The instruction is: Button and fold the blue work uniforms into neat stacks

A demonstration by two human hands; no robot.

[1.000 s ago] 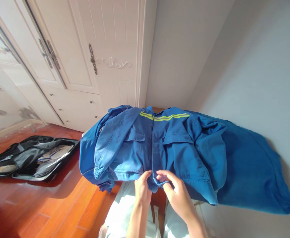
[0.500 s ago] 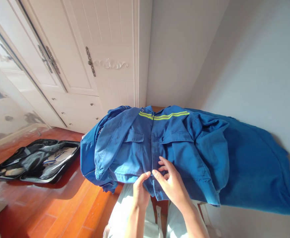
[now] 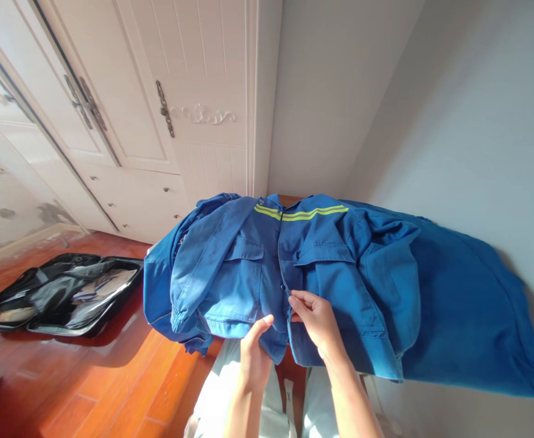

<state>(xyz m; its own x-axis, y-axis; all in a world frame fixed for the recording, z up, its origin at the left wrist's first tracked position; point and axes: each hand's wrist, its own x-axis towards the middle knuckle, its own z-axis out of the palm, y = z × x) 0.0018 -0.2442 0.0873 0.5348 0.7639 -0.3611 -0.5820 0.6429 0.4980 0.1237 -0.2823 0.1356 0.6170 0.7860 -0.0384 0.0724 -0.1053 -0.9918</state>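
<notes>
A: Nearest first — what to note?

B: Pale trouser legs [image 3: 223,389], then the left hand [image 3: 254,356] at the bottom hem of a blue jacket [image 3: 271,277]. Thumb raised over the cloth, remaining fingers tucked out of sight; no telling whether clamped.

A: And the right hand [image 3: 319,319]?

B: Just beside, a little farther up the front edge. Thumb and forefinger together, apparently pinched on that edge near a dark button [image 3: 283,287].

A: Lying where, all told?

B: Just beyond the trouser legs, spread front side up, collar pointing away, hem towards the body. Mostly hidden beneath: whatever bears the weight.

A: Likely to handle how?

B: Soft and limp, probably fairly light, somewhat stiffer along the front edge and pocket flaps [image 3: 324,252]. Hardly fragile, not likely slippery — but prone to creasing, by the look of the folds. Best gripped at the front edge, close by a button, with the opposite panel steadied near the hem.

A: And farther out?

B: To the right, more blue cloth [image 3: 467,310], up against the jacket. Off left, a spread-out suitcase [image 3: 119,302] on the red-brown floor [image 3: 97,389]; behind, a white wardrobe [image 3: 143,109].
</notes>
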